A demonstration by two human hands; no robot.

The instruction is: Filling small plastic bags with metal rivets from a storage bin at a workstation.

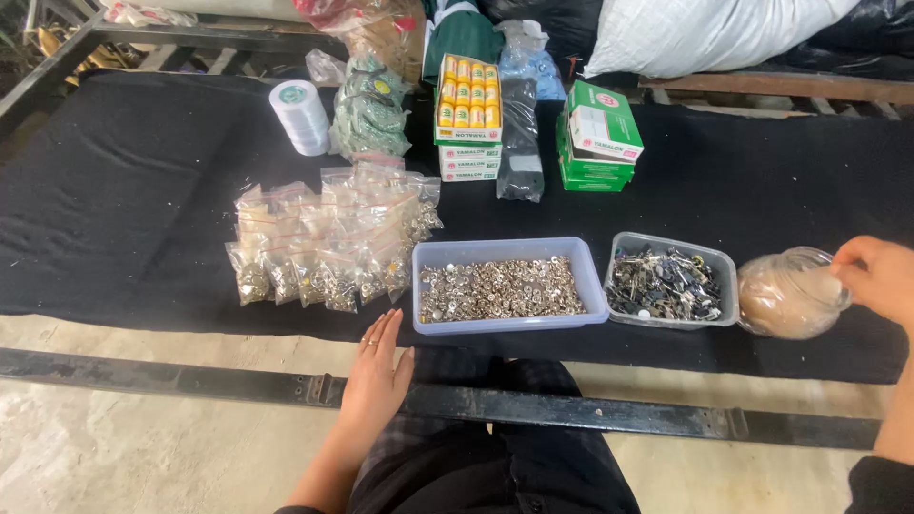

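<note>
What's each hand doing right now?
Left hand: open, flat, empty, beside the blue tray.
Right hand: fingers closed on the rim of the clear bag.

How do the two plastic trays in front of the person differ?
The lavender tray is opaque, wider, and filled with small silvery round metal pieces; the clear tray is see-through, smaller, and holds a tangle of darker metal parts. The left hand lies flat just beside the lavender tray's near corner; the right hand is past the clear tray, on a clear bag. Both trays are rectangular, open, and sit on the black cloth.
</note>
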